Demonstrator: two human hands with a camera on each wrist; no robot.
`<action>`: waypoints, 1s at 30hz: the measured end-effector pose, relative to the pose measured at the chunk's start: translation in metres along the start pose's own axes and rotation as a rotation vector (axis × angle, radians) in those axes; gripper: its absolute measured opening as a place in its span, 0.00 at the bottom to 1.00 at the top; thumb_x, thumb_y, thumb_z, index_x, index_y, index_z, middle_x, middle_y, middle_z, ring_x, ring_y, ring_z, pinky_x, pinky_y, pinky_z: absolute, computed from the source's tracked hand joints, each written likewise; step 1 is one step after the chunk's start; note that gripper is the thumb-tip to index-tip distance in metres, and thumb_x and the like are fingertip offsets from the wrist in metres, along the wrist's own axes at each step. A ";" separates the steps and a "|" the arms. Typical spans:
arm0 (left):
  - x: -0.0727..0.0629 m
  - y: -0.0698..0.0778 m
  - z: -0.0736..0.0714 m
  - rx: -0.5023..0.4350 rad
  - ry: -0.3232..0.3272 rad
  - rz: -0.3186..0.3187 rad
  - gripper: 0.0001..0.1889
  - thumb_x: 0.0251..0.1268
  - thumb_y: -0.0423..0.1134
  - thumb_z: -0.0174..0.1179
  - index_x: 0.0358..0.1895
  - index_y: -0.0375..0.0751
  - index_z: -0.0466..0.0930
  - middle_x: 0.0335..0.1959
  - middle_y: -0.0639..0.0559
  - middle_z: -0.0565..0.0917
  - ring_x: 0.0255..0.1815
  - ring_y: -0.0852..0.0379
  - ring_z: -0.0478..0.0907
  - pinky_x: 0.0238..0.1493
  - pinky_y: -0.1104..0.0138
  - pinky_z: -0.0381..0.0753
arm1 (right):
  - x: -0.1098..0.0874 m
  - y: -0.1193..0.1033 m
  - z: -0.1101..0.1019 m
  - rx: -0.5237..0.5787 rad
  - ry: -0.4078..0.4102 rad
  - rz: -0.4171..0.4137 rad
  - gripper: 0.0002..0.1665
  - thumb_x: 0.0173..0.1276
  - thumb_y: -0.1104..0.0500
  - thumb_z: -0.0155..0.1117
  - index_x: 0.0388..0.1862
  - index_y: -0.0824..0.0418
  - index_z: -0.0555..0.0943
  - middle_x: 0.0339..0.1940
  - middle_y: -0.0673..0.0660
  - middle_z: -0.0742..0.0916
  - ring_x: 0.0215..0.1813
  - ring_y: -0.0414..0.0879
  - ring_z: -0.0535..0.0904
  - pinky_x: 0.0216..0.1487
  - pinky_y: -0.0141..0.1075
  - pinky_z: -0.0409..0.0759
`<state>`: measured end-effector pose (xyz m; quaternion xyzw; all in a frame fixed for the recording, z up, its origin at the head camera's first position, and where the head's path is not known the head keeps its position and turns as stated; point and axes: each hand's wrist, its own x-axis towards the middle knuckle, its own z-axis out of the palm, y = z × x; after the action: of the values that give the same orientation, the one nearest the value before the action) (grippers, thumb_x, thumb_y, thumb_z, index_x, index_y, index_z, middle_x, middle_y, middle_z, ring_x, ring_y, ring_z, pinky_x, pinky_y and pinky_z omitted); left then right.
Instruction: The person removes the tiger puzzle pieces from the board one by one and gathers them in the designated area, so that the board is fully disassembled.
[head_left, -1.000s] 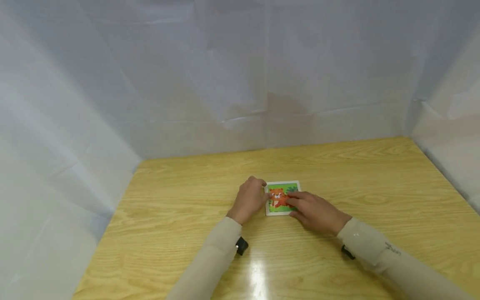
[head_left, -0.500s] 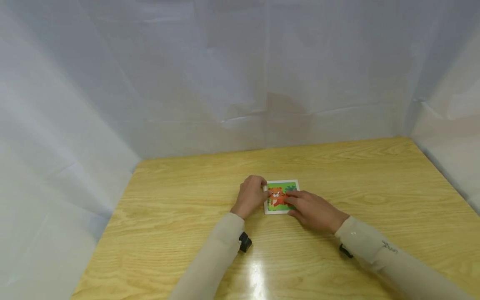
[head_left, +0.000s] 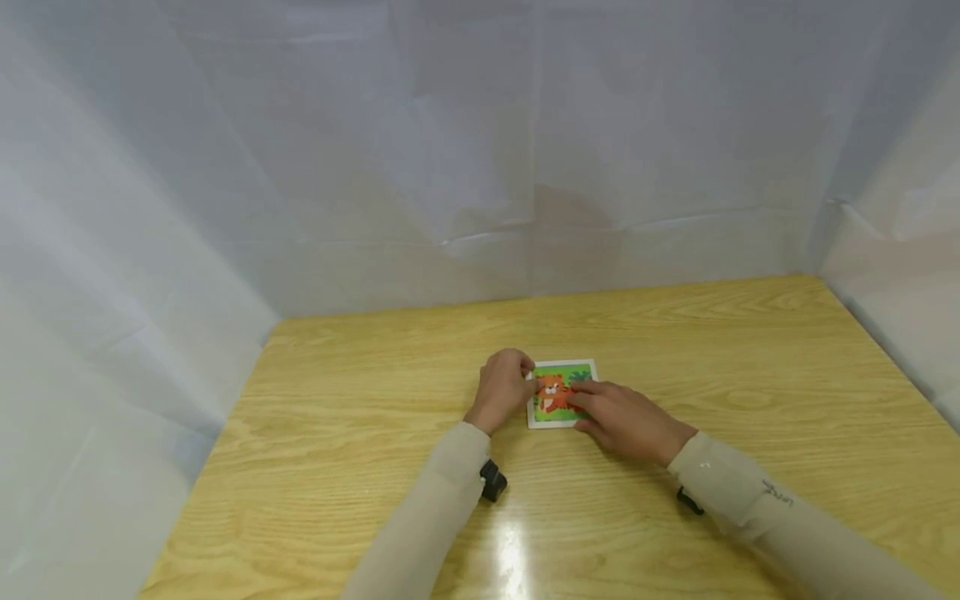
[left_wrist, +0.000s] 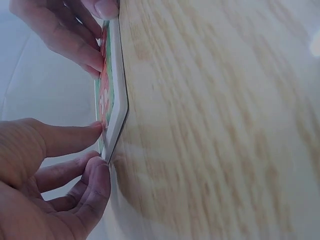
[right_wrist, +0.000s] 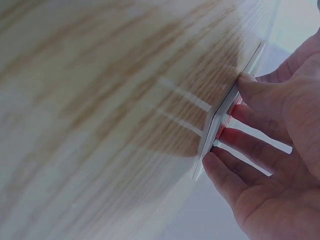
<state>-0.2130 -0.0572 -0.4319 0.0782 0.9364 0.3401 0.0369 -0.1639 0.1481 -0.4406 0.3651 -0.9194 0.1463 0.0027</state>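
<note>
A small square picture board (head_left: 551,424) with a white frame lies flat on the wooden table. It shows an orange tiger with a green plant on a green ground. At its left side, my left hand (head_left: 501,385) pinches the frame, thumb on the picture and curled fingers at the edge, as the left wrist view (left_wrist: 60,172) confirms. From the right my right hand (head_left: 630,421) rests extended fingertips on the picture, covering its lower right part. In the right wrist view the right thumb (right_wrist: 265,95) touches the edge of the board (right_wrist: 212,127).
The wooden table (head_left: 360,392) reaches back to a pale hanging sheet (head_left: 420,167), with more sheeting at both sides. A dark wrist device (head_left: 492,481) sits below the left sleeve cuff, another (head_left: 689,501) below the right. Light glares off the table's front.
The picture board has shifted very slightly to the left, and both hands have shifted with their contact kept. The left forearm has moved a little to the right.
</note>
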 end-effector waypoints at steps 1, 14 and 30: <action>0.000 0.000 0.000 -0.006 0.001 -0.010 0.14 0.61 0.33 0.72 0.48 0.32 0.87 0.42 0.45 0.85 0.44 0.52 0.81 0.52 0.56 0.80 | 0.000 0.000 0.000 0.000 -0.001 0.000 0.21 0.72 0.60 0.68 0.59 0.68 0.81 0.62 0.68 0.81 0.59 0.62 0.81 0.56 0.53 0.80; 0.000 0.005 0.001 -0.061 0.023 -0.072 0.13 0.59 0.29 0.72 0.47 0.30 0.86 0.40 0.46 0.85 0.41 0.54 0.78 0.47 0.60 0.80 | -0.001 0.000 -0.002 -0.003 -0.005 0.008 0.22 0.72 0.58 0.68 0.61 0.68 0.79 0.62 0.68 0.81 0.59 0.62 0.81 0.57 0.54 0.80; 0.002 0.003 0.005 -0.070 0.053 -0.076 0.13 0.57 0.29 0.73 0.46 0.32 0.87 0.39 0.46 0.86 0.42 0.53 0.81 0.47 0.59 0.81 | 0.001 0.002 0.000 -0.021 -0.027 0.012 0.23 0.72 0.57 0.68 0.61 0.67 0.79 0.62 0.67 0.81 0.58 0.60 0.81 0.56 0.52 0.80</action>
<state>-0.2138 -0.0513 -0.4338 0.0322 0.9268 0.3731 0.0278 -0.1660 0.1487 -0.4409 0.3614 -0.9231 0.1317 -0.0067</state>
